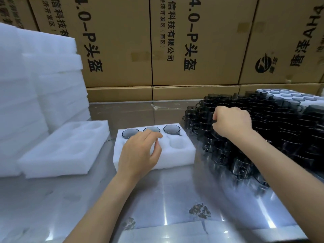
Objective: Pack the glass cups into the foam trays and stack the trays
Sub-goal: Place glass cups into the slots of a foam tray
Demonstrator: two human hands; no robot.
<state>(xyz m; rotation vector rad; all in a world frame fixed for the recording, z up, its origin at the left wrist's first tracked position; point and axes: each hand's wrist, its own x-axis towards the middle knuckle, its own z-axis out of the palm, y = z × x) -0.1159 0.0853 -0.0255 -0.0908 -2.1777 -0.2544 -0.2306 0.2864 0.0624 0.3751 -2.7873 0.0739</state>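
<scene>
Cardboard cartons (pixel 192 41) are standing in a wall behind a shiny metal surface (pixel 166 190) where the packing is going on. Hovering over the near row of a white foam tray (pixel 182 155), the left hand (pixel 140 153) is hanging relaxed, fingers loosely bent, holding nothing. The right hand (pixel 231 121) is curling its fingers down into a dense heap of dark glass cups (pixel 280 128) directly beneath it; whether it is already gripping one is hard to tell, since the knuckles are hiding the fingertips.

Just beyond the left hand, three cups (pixel 171 129) are sitting in the tray's far row, while one near pocket is showing empty and the others are covered by the hand. Further to the left, an empty foam tray (pixel 66 148) is leaning on a tall stack of foam (pixel 35 81). Beyond the right hand, a filled tray (pixel 298 95) is partly cut off.

The cups are probably smooth, slippery and fragile, best taken by body or handle; the foam looks light and soft. Motion blur is smearing the nearest cups.
</scene>
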